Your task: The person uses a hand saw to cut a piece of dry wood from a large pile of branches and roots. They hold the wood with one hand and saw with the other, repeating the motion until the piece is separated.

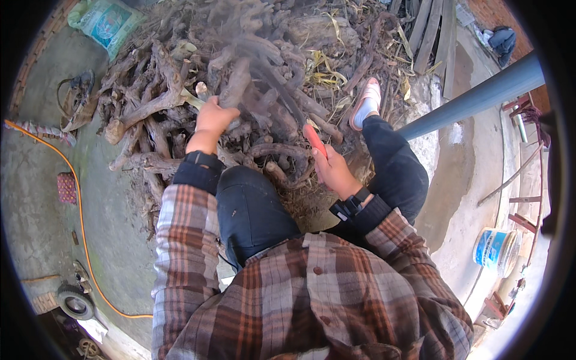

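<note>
My right hand (pixel 335 168) is closed around the red handle (pixel 315 140) of what looks like a pruning saw. Its long dark blade (pixel 283 94) slants away over the wood pile, blurred, and its teeth cannot be made out. My left hand (pixel 213 119) grips a thick, rough piece of wood (pixel 236 81) that rises from the heap. Whether the blade touches this piece is not clear. Close by my left hand, another branch shows a pale cut end (pixel 201 87). Gnarled roots and branches (pixel 148 114) lie tangled all around.
My sandalled foot (pixel 369 101) is beside the pile. A blue-grey pole (pixel 477 99) slants in at the right. An orange hose or cable (pixel 81 211) crosses the concrete floor at left. A printed sack (pixel 108 24), planks (pixel 427 36), a bucket (pixel 495 252) and a tyre (pixel 75 302) stand around.
</note>
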`<state>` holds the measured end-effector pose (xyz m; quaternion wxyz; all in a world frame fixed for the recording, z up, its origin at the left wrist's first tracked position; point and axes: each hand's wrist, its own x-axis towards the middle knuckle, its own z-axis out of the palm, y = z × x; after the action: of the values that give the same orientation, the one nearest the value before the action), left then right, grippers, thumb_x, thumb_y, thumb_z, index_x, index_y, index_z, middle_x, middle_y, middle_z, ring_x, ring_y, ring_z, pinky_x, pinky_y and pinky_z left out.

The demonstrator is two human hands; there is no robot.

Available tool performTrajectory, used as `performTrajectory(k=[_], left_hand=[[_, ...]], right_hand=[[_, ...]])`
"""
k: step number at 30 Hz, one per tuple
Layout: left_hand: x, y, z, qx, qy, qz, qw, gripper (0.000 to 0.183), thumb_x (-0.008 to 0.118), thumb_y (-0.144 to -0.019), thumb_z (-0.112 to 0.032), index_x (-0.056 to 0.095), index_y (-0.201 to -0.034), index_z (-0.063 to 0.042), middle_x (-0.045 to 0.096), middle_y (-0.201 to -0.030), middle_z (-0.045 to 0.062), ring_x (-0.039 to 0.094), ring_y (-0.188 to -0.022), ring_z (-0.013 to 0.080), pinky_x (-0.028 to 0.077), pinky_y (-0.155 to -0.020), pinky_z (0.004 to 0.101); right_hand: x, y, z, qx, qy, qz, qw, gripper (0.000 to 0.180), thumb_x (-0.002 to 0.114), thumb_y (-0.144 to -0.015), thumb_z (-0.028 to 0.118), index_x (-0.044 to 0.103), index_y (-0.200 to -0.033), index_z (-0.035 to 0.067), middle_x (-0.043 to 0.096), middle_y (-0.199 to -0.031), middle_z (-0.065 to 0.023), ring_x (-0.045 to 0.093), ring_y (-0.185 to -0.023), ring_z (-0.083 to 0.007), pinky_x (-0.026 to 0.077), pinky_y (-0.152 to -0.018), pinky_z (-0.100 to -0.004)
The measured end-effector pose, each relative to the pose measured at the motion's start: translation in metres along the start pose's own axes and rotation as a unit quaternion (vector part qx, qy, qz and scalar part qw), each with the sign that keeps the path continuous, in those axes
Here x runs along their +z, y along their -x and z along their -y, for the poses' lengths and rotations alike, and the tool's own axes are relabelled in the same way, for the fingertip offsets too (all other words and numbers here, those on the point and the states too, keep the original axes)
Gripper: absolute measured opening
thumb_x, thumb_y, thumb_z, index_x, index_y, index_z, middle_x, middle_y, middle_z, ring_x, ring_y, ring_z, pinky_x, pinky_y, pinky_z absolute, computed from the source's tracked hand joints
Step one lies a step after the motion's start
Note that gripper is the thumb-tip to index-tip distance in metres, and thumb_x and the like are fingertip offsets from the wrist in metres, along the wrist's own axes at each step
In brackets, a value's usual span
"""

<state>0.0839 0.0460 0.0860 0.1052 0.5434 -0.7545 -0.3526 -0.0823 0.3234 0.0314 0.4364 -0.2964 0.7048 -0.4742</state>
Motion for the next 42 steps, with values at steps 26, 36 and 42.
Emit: performTrajectory(k=[26,36,42], left_hand=[[0.011,-0.004,-0.032,-0.078,-0.187,0.035,0.979,0.052,0.063,-0.072,-0.016,0.051,-0.118,0.006,0.062,-0.115,0.028,0.058,-0.112,0.042,0.047,-0.094,0.0423],[0.01,-0.017,-0.031,-0.063,-0.188,0.026,0.98,0.049,0.063,-0.072,-0.017,0.053,-0.114,0.008,0.063,-0.111,0.029,0.06,-0.108,0.0405,0.047,-0.093,0.0415],[0.011,-0.022,-0.025,-0.011,-0.238,-0.011,0.971,0.05,0.068,-0.069,-0.018,0.055,-0.111,0.006,0.068,-0.098,0.025,0.066,-0.097,0.0359,0.051,-0.085,0.0402]], right_hand=[[0.022,-0.054,-0.018,-0.032,0.052,-0.035,0.998,0.036,0.05,-0.099,0.036,0.054,-0.1,0.0,0.059,-0.07,-0.014,0.061,-0.065,-0.0279,0.047,-0.062,-0.038],[0.012,-0.055,0.022,0.096,-0.017,0.02,0.995,0.039,0.05,-0.098,0.036,0.053,-0.103,-0.002,0.062,-0.073,-0.0224,0.061,-0.069,-0.0416,0.049,-0.065,-0.0446],[0.011,-0.003,-0.002,-0.044,0.078,-0.044,0.995,0.034,0.052,-0.098,0.032,0.053,-0.1,-0.002,0.062,-0.072,-0.0216,0.062,-0.068,-0.04,0.048,-0.063,-0.0439]])
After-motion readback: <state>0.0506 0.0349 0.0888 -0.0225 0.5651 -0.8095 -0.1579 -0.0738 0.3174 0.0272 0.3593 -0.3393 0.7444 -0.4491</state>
